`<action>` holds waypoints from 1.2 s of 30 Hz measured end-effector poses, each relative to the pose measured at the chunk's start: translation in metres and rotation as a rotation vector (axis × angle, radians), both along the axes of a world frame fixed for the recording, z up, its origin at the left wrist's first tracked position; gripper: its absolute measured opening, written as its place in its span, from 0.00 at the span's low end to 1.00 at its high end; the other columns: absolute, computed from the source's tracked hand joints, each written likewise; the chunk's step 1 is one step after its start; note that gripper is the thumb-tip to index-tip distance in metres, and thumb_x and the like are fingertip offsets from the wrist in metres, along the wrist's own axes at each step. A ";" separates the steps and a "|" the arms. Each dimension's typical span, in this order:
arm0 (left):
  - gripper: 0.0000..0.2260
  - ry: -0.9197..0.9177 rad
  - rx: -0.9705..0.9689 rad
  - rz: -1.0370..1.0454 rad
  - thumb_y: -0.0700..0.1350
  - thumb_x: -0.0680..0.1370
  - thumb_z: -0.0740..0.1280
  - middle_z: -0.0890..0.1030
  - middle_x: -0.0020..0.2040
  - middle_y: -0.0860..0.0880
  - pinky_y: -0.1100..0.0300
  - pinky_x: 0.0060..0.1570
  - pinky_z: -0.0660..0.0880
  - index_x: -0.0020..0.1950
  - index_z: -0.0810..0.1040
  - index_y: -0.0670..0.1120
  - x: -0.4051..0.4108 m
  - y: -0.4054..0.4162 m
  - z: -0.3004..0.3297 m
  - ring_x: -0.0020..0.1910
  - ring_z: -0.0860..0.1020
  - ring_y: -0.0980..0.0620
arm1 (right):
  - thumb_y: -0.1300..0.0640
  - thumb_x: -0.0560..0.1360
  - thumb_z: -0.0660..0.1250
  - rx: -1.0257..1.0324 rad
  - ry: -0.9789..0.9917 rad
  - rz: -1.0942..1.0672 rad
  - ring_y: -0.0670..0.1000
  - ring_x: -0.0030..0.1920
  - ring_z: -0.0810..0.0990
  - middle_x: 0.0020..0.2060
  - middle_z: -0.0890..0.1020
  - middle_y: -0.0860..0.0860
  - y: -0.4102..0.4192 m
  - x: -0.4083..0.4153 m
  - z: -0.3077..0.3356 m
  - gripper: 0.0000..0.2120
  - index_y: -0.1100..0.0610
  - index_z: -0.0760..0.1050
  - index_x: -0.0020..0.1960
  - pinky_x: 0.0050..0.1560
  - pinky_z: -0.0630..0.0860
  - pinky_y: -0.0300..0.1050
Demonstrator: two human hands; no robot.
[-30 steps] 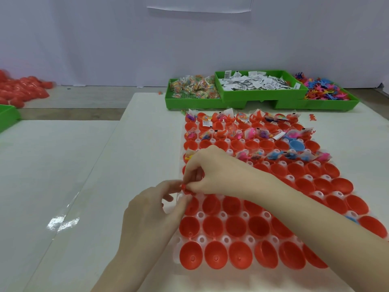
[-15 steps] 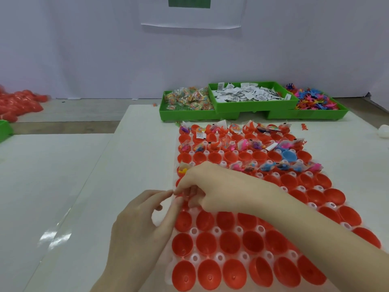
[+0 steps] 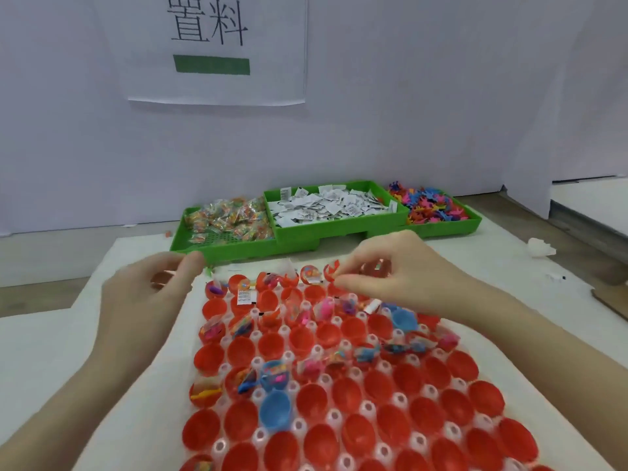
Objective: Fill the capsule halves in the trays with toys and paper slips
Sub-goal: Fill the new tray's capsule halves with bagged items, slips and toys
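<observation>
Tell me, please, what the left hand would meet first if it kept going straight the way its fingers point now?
Probably the green tray of wrapped toy packets. The left hand points forward and slightly right, its fingertips just short of that tray's near rim. Depth is unclear, so it could pass above the rim.

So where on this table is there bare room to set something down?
Bare white tabletop lies right of the clear tray of red capsule halves, before the crumpled white scrap, and another patch left of the left hand. The green supply bins crowd the back, and both hands, the right hand included, crowd the tray's far rows.
</observation>
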State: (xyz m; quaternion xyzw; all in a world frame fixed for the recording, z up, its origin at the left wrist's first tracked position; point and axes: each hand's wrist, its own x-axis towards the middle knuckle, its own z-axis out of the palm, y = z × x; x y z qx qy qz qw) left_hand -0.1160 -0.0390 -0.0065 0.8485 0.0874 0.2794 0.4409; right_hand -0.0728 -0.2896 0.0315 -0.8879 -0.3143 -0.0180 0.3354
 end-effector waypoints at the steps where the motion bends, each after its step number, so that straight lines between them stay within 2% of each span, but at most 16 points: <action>1: 0.09 0.048 -0.008 -0.005 0.49 0.76 0.65 0.80 0.36 0.53 0.67 0.36 0.67 0.39 0.79 0.49 0.022 0.002 0.002 0.38 0.76 0.56 | 0.54 0.70 0.71 0.059 0.007 -0.103 0.41 0.31 0.77 0.31 0.82 0.43 -0.012 0.017 -0.002 0.03 0.52 0.83 0.39 0.33 0.71 0.30; 3: 0.09 0.089 0.044 -0.042 0.49 0.77 0.63 0.80 0.38 0.51 0.63 0.37 0.67 0.44 0.80 0.46 0.065 0.006 0.002 0.41 0.77 0.51 | 0.55 0.71 0.70 0.077 -0.020 -0.287 0.41 0.32 0.76 0.31 0.80 0.41 -0.034 0.050 -0.009 0.03 0.52 0.82 0.38 0.34 0.69 0.30; 5: 0.12 0.140 0.110 -0.097 0.49 0.78 0.62 0.80 0.44 0.48 0.59 0.40 0.66 0.50 0.81 0.43 0.101 0.010 -0.006 0.44 0.75 0.50 | 0.55 0.72 0.69 0.038 -0.069 -0.431 0.41 0.34 0.75 0.33 0.79 0.42 -0.054 0.083 -0.022 0.04 0.54 0.82 0.41 0.36 0.69 0.35; 7: 0.14 0.212 0.207 -0.135 0.49 0.79 0.61 0.80 0.51 0.46 0.60 0.46 0.65 0.56 0.79 0.41 0.135 0.015 -0.014 0.47 0.73 0.52 | 0.57 0.74 0.67 0.030 -0.094 -0.577 0.44 0.36 0.76 0.36 0.81 0.47 -0.074 0.114 -0.032 0.06 0.57 0.82 0.44 0.38 0.70 0.39; 9: 0.17 0.274 0.291 -0.144 0.51 0.79 0.60 0.79 0.57 0.45 0.59 0.48 0.65 0.60 0.77 0.41 0.162 0.019 -0.021 0.49 0.73 0.52 | 0.58 0.75 0.65 0.014 -0.121 -0.688 0.47 0.40 0.76 0.42 0.83 0.53 -0.090 0.142 -0.040 0.08 0.60 0.81 0.47 0.43 0.69 0.40; 13: 0.22 0.435 0.398 -0.114 0.55 0.80 0.56 0.76 0.64 0.42 0.54 0.57 0.69 0.67 0.71 0.42 0.195 0.022 -0.035 0.61 0.74 0.45 | 0.57 0.78 0.59 -0.099 -0.083 -0.797 0.57 0.53 0.77 0.52 0.81 0.59 -0.110 0.190 -0.047 0.13 0.63 0.77 0.56 0.53 0.71 0.47; 15: 0.24 0.512 0.470 -0.089 0.57 0.79 0.54 0.79 0.57 0.41 0.55 0.54 0.72 0.66 0.72 0.42 0.205 0.021 -0.042 0.55 0.77 0.44 | 0.57 0.79 0.57 -0.165 -0.029 -0.824 0.59 0.53 0.77 0.53 0.80 0.61 -0.114 0.209 -0.049 0.14 0.64 0.75 0.57 0.52 0.71 0.49; 17: 0.24 0.533 0.540 -0.036 0.60 0.78 0.55 0.81 0.49 0.43 0.57 0.45 0.74 0.62 0.74 0.43 0.211 0.018 -0.046 0.45 0.78 0.46 | 0.54 0.80 0.55 -0.220 0.059 -0.849 0.60 0.54 0.76 0.54 0.79 0.62 -0.119 0.223 -0.054 0.15 0.65 0.74 0.56 0.51 0.71 0.49; 19: 0.23 0.521 0.571 0.016 0.61 0.76 0.60 0.80 0.52 0.43 0.58 0.41 0.72 0.58 0.76 0.44 0.213 0.016 -0.047 0.43 0.75 0.47 | 0.51 0.79 0.58 -0.307 0.144 -0.858 0.58 0.56 0.75 0.57 0.77 0.60 -0.122 0.233 -0.062 0.17 0.63 0.72 0.59 0.53 0.71 0.49; 21: 0.19 0.501 0.529 0.023 0.60 0.73 0.65 0.76 0.55 0.43 0.56 0.43 0.72 0.52 0.78 0.46 0.214 0.015 -0.047 0.44 0.74 0.46 | 0.48 0.77 0.62 -0.393 0.169 -0.878 0.57 0.55 0.76 0.56 0.78 0.58 -0.123 0.238 -0.069 0.20 0.61 0.72 0.61 0.54 0.73 0.47; 22: 0.16 0.481 0.501 0.020 0.59 0.72 0.68 0.76 0.55 0.43 0.55 0.45 0.72 0.48 0.78 0.47 0.215 0.015 -0.047 0.44 0.74 0.45 | 0.49 0.75 0.65 -0.370 0.145 -0.894 0.56 0.52 0.77 0.54 0.80 0.57 -0.122 0.239 -0.072 0.18 0.60 0.74 0.59 0.51 0.73 0.46; 25: 0.09 0.412 0.393 0.006 0.51 0.70 0.72 0.79 0.52 0.42 0.53 0.48 0.72 0.37 0.79 0.47 0.215 0.017 -0.046 0.50 0.75 0.42 | 0.56 0.70 0.73 -0.157 0.026 -0.923 0.52 0.43 0.75 0.47 0.83 0.57 -0.118 0.242 -0.075 0.09 0.61 0.81 0.46 0.45 0.70 0.42; 27: 0.07 0.364 0.371 0.022 0.49 0.71 0.72 0.79 0.53 0.41 0.52 0.48 0.72 0.37 0.80 0.46 0.213 0.017 -0.047 0.53 0.75 0.42 | 0.60 0.68 0.74 -0.106 -0.009 -0.929 0.50 0.42 0.73 0.45 0.82 0.57 -0.117 0.241 -0.076 0.05 0.60 0.80 0.41 0.44 0.68 0.42; 30: 0.10 0.233 0.410 0.111 0.51 0.74 0.69 0.80 0.49 0.43 0.55 0.40 0.70 0.42 0.82 0.45 0.207 0.015 -0.046 0.48 0.76 0.43 | 0.63 0.67 0.74 -0.031 0.001 -0.971 0.53 0.45 0.75 0.48 0.81 0.58 -0.120 0.241 -0.076 0.09 0.60 0.78 0.46 0.47 0.70 0.44; 33: 0.10 0.045 0.168 0.138 0.50 0.75 0.67 0.79 0.35 0.49 0.59 0.33 0.65 0.42 0.80 0.44 0.192 0.008 -0.039 0.35 0.74 0.50 | 0.62 0.65 0.76 0.047 0.119 -0.979 0.58 0.55 0.76 0.52 0.80 0.59 -0.124 0.242 -0.071 0.16 0.63 0.77 0.51 0.56 0.71 0.49; 36: 0.08 -0.052 -0.061 0.149 0.49 0.74 0.69 0.79 0.34 0.53 0.59 0.35 0.67 0.38 0.79 0.46 0.171 0.004 -0.037 0.34 0.75 0.57 | 0.59 0.64 0.77 -0.002 0.199 -0.947 0.58 0.59 0.75 0.54 0.80 0.58 -0.125 0.240 -0.065 0.17 0.63 0.79 0.51 0.60 0.69 0.50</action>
